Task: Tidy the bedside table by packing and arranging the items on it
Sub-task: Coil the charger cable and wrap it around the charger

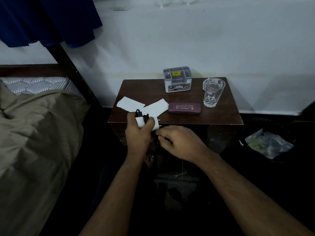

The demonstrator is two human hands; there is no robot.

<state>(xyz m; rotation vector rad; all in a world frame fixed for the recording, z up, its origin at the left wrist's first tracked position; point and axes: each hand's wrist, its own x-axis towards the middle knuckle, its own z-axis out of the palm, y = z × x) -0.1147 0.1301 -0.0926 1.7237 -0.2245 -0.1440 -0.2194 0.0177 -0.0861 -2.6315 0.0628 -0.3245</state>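
Grey organiser (177, 81) labelled "OPEL" (yellow tag "799"), "ROURKELA" case (184, 108).

**Bare arms, no sleeves**

Two forearms run up from the bottom of the frame to its centre, uncovered from elbow to wrist. The left hand (139, 132) and right hand (179, 142) wear no gloves, rings, watch or bands.

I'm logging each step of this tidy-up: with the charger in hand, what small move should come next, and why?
Probably finish winding the cable: the left hand grips the white plug-in charger with its black cable bundled against it, and the right hand pinches something just below it, likely the loose end. Then it could go into the grey compartmented organiser box.
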